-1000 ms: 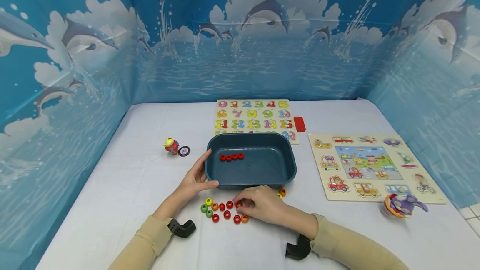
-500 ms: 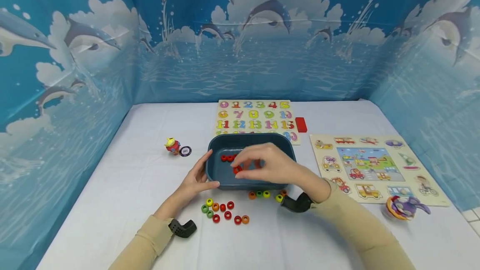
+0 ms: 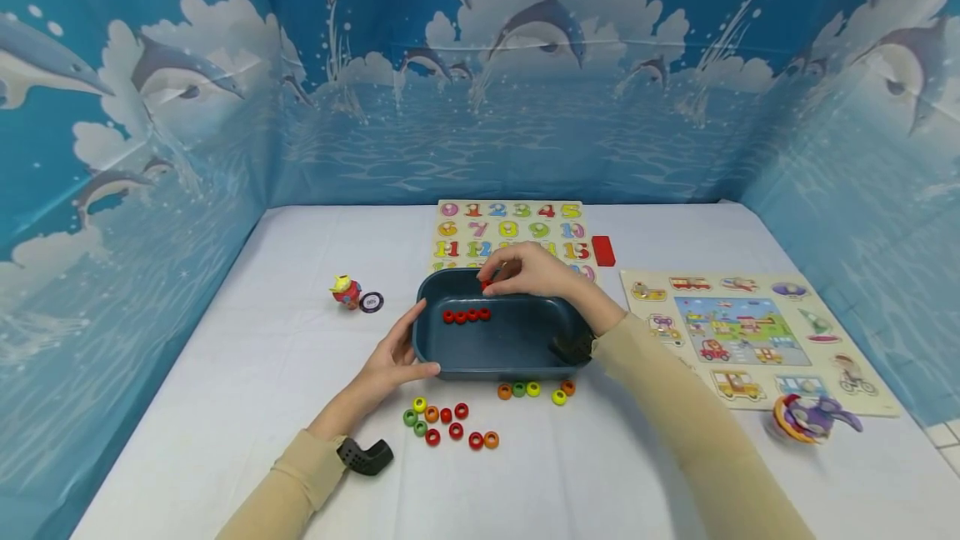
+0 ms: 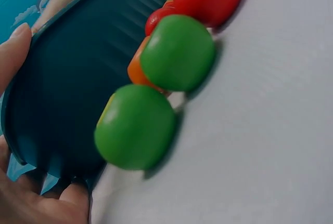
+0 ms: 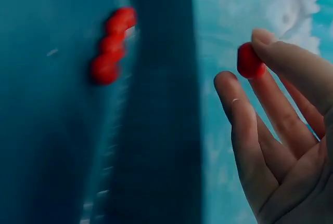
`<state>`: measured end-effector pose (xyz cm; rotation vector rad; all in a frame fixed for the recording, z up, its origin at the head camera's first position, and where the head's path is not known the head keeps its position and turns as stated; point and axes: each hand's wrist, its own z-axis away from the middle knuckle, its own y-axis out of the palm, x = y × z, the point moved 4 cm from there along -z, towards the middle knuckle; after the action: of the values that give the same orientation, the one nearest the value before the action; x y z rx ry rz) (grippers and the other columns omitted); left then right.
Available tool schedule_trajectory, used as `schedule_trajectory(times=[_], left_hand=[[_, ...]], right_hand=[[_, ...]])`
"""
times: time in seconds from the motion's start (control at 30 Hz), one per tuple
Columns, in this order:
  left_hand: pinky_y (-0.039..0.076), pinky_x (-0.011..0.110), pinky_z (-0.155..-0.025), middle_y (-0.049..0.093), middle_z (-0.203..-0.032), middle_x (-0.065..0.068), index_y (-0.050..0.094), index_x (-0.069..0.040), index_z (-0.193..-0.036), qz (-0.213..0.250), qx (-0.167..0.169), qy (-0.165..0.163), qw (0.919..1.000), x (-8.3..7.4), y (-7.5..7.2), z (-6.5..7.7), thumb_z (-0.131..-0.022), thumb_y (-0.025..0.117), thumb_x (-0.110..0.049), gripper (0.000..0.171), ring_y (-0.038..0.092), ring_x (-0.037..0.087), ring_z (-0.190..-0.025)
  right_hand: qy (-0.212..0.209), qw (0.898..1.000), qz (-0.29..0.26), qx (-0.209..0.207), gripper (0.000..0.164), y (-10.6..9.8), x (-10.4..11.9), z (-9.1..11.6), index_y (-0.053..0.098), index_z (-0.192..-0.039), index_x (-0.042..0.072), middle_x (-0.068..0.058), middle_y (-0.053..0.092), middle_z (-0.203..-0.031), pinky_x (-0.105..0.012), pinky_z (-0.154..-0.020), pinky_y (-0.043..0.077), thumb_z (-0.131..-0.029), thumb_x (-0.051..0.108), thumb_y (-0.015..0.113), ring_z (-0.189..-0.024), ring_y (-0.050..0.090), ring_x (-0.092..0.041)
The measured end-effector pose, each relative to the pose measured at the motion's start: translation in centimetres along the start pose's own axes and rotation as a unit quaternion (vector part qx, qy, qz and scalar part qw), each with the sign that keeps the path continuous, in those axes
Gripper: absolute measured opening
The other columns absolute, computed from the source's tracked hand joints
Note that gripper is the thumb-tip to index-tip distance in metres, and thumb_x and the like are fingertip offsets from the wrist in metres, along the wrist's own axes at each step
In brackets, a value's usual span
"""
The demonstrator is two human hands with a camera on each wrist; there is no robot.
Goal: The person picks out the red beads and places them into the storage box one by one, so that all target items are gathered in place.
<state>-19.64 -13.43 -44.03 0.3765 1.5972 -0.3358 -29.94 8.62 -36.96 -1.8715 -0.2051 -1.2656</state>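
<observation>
A dark blue plastic tray (image 3: 517,352) stands on the white tabletop, with several red beads (image 3: 461,317) in a row on its floor. At its near left corner my left hand (image 3: 384,363) holds the tray, thumb on the near side and fingers along the left end. My right hand (image 3: 534,270) is at the tray's far rim, pinching a red bead (image 5: 250,61) between thumb and fingertip. The right wrist view shows that bead raised, apart from the row. On the cloth before the tray lie loose red beads (image 3: 456,431), green beads (image 4: 136,128), orange beads (image 3: 491,440) and yellow beads (image 3: 558,397).
Behind the tray lies a number puzzle board (image 3: 487,229) with a red block (image 3: 603,251) beside it. A vehicle puzzle board (image 3: 738,390) and a purple toy (image 3: 813,419) are at the right. A small red-yellow figure (image 3: 347,292) and a round chip (image 3: 371,302) lie left.
My right hand has carried a red bead from the pile in front of the tray, over the tray, to its far rim. The left hand keeps its place on the tray.
</observation>
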Motion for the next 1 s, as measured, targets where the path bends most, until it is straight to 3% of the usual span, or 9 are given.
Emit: schedule_trajectory(times=[0.23,0.63,0.8,1.0], left_hand=[[0.021,0.028,-0.104,0.009,-0.147,-0.001,0.014,-0.019,-0.144,0.003,-0.001,0.000,1.0000,0.0,0.0,-0.1,-0.077,0.067,-0.001,0.087,0.011,0.022,-0.134],[0.020,0.029,-0.104,0.008,-0.147,0.000,0.014,-0.019,-0.144,-0.003,-0.001,-0.003,1.0000,0.1,-0.1,0.0,-0.077,0.068,-0.003,0.088,0.010,0.022,-0.134],[0.021,0.028,-0.104,0.008,-0.148,0.000,0.013,-0.018,-0.144,-0.002,-0.001,-0.002,1.0000,0.2,-0.1,0.0,-0.077,0.068,-0.002,0.087,0.010,0.022,-0.134],[0.021,0.029,-0.104,0.008,-0.148,0.000,0.014,-0.019,-0.144,-0.003,-0.003,-0.003,1.0000,0.1,0.0,0.0,-0.077,0.068,-0.003,0.087,0.011,0.022,-0.134]], right_hand=[[0.065,0.997,0.036,0.034,0.031,0.8,-3.3,-0.4,0.065,-0.100,0.002,-0.001,0.065,-0.088,-0.026,-0.069,0.053,-0.074,0.017,0.073,-0.078,0.063,-0.013],[0.045,0.982,0.171,0.064,0.023,1.8,-4.3,-0.6,0.067,-0.093,0.016,0.007,0.062,-0.086,-0.020,-0.064,0.050,-0.072,0.022,0.074,-0.074,0.059,-0.005],[0.035,0.978,0.186,0.083,0.022,2.2,-4.3,-0.5,0.067,-0.094,0.016,0.007,0.063,-0.087,-0.021,-0.063,0.050,-0.074,0.020,0.073,-0.073,0.059,-0.005],[0.055,0.977,0.185,0.090,0.028,2.3,-4.4,-0.5,0.066,-0.100,0.016,0.004,0.064,-0.094,-0.020,-0.063,0.050,-0.074,0.020,0.074,-0.072,0.059,-0.004]])
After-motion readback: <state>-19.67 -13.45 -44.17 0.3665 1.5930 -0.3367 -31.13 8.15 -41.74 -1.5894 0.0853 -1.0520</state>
